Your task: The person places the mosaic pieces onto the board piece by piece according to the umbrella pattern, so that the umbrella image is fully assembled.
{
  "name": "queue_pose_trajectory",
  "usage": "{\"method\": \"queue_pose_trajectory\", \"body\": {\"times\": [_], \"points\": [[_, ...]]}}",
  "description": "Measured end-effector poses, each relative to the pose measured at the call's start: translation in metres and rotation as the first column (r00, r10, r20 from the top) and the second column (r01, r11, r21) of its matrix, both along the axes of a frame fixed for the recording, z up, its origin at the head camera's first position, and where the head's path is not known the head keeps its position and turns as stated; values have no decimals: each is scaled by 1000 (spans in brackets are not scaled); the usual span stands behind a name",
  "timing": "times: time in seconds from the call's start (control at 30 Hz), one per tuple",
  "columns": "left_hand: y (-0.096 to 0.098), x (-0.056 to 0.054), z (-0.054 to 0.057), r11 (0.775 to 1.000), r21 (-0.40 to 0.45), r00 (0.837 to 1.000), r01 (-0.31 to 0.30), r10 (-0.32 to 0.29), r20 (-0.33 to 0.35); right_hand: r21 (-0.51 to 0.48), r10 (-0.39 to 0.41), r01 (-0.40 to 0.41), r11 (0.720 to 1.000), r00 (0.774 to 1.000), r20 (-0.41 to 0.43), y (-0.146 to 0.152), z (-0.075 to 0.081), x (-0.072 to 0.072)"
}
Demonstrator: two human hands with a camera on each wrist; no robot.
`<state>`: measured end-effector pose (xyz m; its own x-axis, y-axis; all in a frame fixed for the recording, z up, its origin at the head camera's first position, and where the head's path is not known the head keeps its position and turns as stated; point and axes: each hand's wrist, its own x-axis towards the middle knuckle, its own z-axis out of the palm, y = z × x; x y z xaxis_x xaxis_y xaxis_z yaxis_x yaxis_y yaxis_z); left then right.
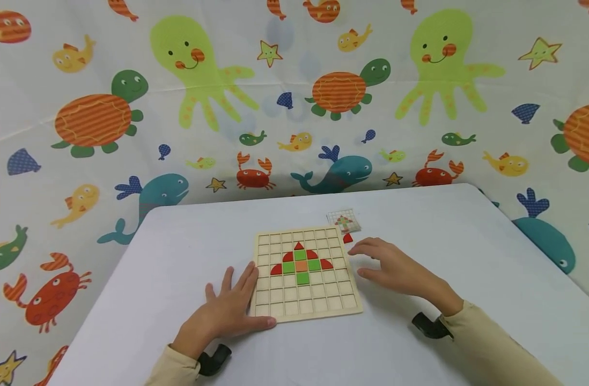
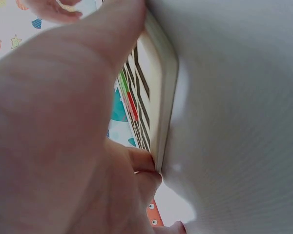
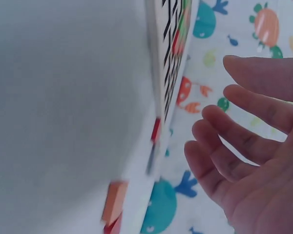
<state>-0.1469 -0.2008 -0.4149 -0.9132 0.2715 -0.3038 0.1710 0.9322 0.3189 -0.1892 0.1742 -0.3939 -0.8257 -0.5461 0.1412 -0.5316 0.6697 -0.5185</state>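
A wooden grid board lies flat on the table. Set in its cells are an orange square, several green squares, red curved pieces and a red triangle. My left hand rests at the board's near left corner, its fingers along the left edge and its thumb at the front edge. Holding nothing, my right hand hovers just right of the board, fingers loosely bent. A loose red piece lies beyond its fingertips, beside a pattern card.
In the right wrist view, an orange block and another red piece lie on the table, apart from the board. Behind the white table hangs a curtain printed with sea animals.
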Motion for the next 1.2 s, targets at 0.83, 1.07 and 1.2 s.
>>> {"method": "queue_pose_trajectory", "body": {"times": [0.83, 1.07, 1.2], "points": [[-10, -2, 5, 999, 23, 1000, 29, -29, -7, 98, -122, 126, 987, 992, -41, 56, -21, 3], [-8, -2, 3, 999, 36, 999, 37, -37, -2, 102, -141, 142, 985, 990, -16, 56, -24, 0], [-8, -2, 4, 999, 32, 999, 32, -32, 0, 110, -151, 151, 982, 988, -12, 56, -25, -2]]}}
